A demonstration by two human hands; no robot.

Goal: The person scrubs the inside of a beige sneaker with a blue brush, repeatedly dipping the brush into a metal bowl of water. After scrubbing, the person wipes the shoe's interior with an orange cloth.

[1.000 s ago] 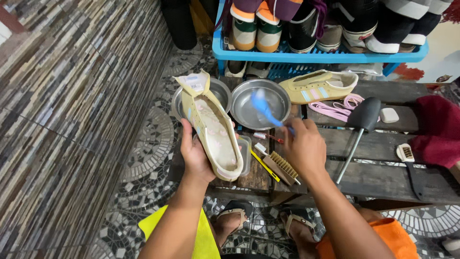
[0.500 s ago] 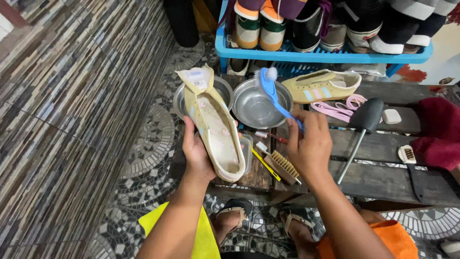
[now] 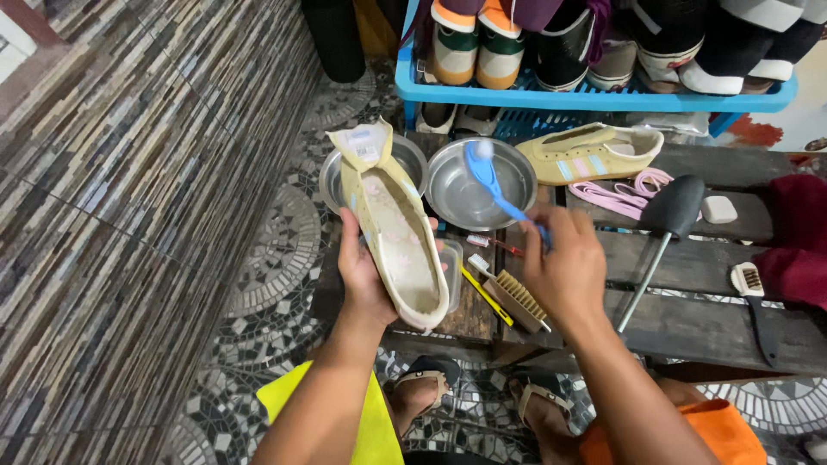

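Observation:
My left hand point(image 3: 366, 274) grips a pale yellow sneaker point(image 3: 392, 226) from underneath, its opening facing up and its tongue pulled out toward the far end. My right hand point(image 3: 564, 263) holds a blue toothbrush point(image 3: 493, 182) by the handle, with the foamy head over the right of two steel bowls point(image 3: 469, 200). The left steel bowl point(image 3: 332, 182) is partly hidden behind the shoe. The matching sneaker point(image 3: 594, 151) lies on its side on the dark wooden pallet point(image 3: 689, 319), next to pink laces point(image 3: 616, 191).
A wooden bristle brush point(image 3: 517, 300), a yellow tool and another toothbrush lie on the pallet under my hands. A black shoe tree point(image 3: 668, 220), a white block point(image 3: 718, 209) and dark red cloth point(image 3: 797, 237) sit right. A blue shoe rack point(image 3: 594, 96) stands behind; tiled wall on the left.
My right hand lifted the blue toothbrush out of the right bowl, then lowered its head back over the bowl. The left hand kept the sneaker nearly still.

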